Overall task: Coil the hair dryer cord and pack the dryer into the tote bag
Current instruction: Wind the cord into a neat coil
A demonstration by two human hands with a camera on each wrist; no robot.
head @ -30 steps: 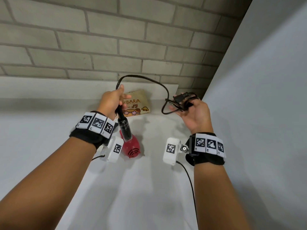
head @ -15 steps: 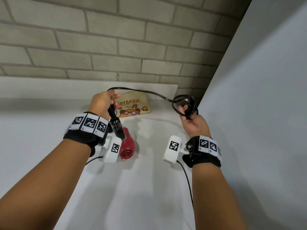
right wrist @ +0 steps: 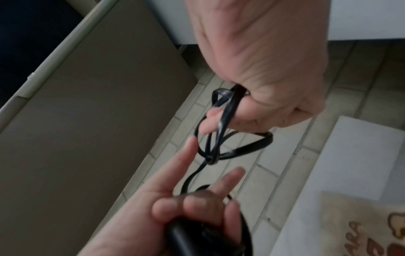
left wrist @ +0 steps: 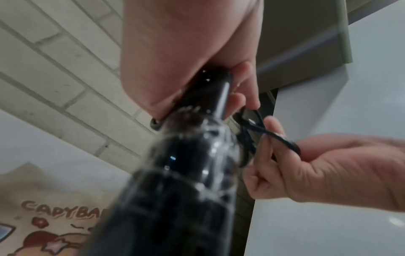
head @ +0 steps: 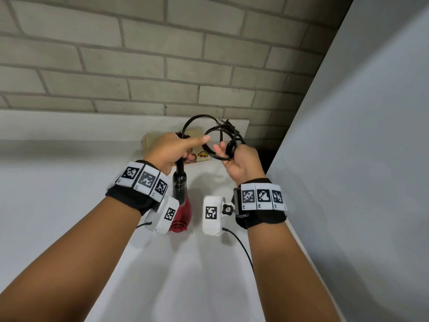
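Observation:
The red hair dryer [head: 183, 212] hangs head down above the white table, its black handle [left wrist: 175, 181] gripped by my left hand [head: 173, 148]. That hand's thumb and forefinger stretch right toward the cord loops. My right hand [head: 239, 159] holds several loops of the black cord [head: 222, 140] bunched in its fingers, close beside the left hand; the same cord [right wrist: 221, 124] shows in the right wrist view. A short arc of cord runs from the handle's top over to the coil. The beige tote bag [head: 199, 155] with a cartoon print lies flat on the table behind my hands.
A grey brick wall [head: 162, 66] stands behind the table, with a white ledge [head: 69, 124] at its foot. A plain white panel [head: 359, 159] closes off the right side. The white table [head: 162, 275] spreads below my forearms.
My hands have come together. The stretched cord between them has gone slack and short, with more loops gathered in the right hand. The left hand's thumb and forefinger now reach toward the coil.

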